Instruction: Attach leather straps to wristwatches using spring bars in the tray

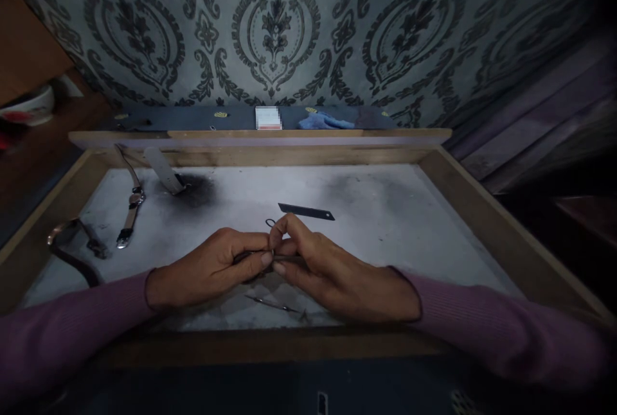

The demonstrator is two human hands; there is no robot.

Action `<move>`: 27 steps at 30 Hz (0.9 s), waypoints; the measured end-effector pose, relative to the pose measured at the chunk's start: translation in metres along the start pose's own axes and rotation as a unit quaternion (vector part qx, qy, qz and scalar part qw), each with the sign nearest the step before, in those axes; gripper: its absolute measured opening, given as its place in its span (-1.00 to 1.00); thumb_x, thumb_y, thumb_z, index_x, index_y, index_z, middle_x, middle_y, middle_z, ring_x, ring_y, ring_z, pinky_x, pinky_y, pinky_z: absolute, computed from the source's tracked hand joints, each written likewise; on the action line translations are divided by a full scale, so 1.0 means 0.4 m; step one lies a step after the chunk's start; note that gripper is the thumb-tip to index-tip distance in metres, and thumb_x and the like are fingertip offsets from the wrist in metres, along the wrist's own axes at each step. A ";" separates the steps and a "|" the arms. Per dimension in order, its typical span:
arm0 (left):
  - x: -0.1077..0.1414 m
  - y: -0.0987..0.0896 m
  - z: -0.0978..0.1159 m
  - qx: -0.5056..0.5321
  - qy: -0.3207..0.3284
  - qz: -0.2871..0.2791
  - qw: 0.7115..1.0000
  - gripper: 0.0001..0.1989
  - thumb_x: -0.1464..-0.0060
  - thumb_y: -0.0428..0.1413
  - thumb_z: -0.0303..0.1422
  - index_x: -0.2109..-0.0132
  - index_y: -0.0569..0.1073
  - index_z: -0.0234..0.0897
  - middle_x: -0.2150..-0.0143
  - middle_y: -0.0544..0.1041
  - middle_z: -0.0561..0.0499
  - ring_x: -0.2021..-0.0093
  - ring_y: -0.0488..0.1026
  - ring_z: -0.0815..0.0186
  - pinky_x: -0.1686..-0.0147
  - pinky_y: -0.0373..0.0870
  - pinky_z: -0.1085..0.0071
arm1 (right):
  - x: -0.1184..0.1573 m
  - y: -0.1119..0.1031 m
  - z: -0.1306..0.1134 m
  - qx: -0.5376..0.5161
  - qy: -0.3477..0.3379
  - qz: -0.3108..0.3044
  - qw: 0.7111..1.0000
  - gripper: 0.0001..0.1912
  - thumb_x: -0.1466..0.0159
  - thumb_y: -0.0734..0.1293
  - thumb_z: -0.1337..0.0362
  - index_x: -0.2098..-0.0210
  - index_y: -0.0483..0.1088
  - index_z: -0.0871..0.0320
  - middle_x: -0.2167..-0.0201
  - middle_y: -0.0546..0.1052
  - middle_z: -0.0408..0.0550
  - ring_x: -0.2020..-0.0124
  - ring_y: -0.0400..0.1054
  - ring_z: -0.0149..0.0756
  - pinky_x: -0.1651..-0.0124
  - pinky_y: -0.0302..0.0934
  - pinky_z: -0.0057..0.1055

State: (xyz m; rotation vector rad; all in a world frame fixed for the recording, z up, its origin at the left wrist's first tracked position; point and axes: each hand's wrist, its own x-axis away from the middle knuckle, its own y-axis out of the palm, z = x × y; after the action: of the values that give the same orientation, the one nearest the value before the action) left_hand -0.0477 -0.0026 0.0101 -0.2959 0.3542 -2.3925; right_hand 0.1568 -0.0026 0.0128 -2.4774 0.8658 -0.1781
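Two bare hands are working at frame centre: left hand [212,270] and right hand [337,273] are pinching a small dark piece [248,256], mostly being hidden by fingers. Grip is looking narrow on both sides, thumb against finger.

My read on doing it well: left should be anchoring, right applying small, even force, both working low over the wooden-rimmed tray [308,157] so anything slipping is landing inside. Flat blade [306,212] is lying just above the right knuckles in frame; mind it. Thin metal tool [272,304] is lying below the hands, wristwatch [132,209] at left.

Text: white-and-red box [268,117], upper centre, is showing pixelated; no brand readable. Watch dial is looking too small to read.
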 end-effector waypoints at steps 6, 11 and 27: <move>0.000 0.007 -0.002 0.001 -0.006 0.026 1.000 -0.71 -0.27 -0.10 -0.32 0.38 0.36 -0.33 0.52 0.11 0.16 0.53 0.05 0.45 0.53 0.04 0.50 | -0.006 0.003 0.008 -0.013 -0.014 0.008 1.000 -0.85 -0.34 0.14 0.44 0.15 0.04 0.12 0.40 0.40 -0.17 0.39 0.30 -0.38 0.29 0.24 -0.35; -0.001 0.000 0.003 -0.022 -0.004 0.066 0.998 -0.70 -0.25 -0.10 -0.34 0.46 0.24 -0.29 0.53 0.13 0.16 0.52 0.08 0.45 0.52 0.05 0.50 | -0.005 -0.005 0.010 0.069 -0.042 0.115 0.990 -0.90 -0.31 0.18 0.37 0.19 0.12 0.12 0.27 0.38 -0.04 0.29 0.30 -0.29 0.26 0.25 -0.30; -0.008 -0.047 -0.014 -0.092 0.001 0.186 0.978 -0.68 -0.25 -0.09 -0.34 0.49 0.24 -0.29 0.55 0.16 0.17 0.53 0.10 0.45 0.52 0.06 0.51 | -0.010 0.030 -0.013 0.268 -0.017 -0.173 0.947 -0.86 -0.30 0.17 0.49 0.37 0.27 0.21 0.36 0.41 -0.03 0.46 0.21 -0.37 0.42 0.12 -0.41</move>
State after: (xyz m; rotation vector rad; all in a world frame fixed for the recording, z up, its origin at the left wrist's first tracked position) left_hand -0.0584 0.0139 0.0107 -0.2840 0.5812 -1.9966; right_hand 0.1456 -0.0104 0.0112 -2.0803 0.2976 -0.4302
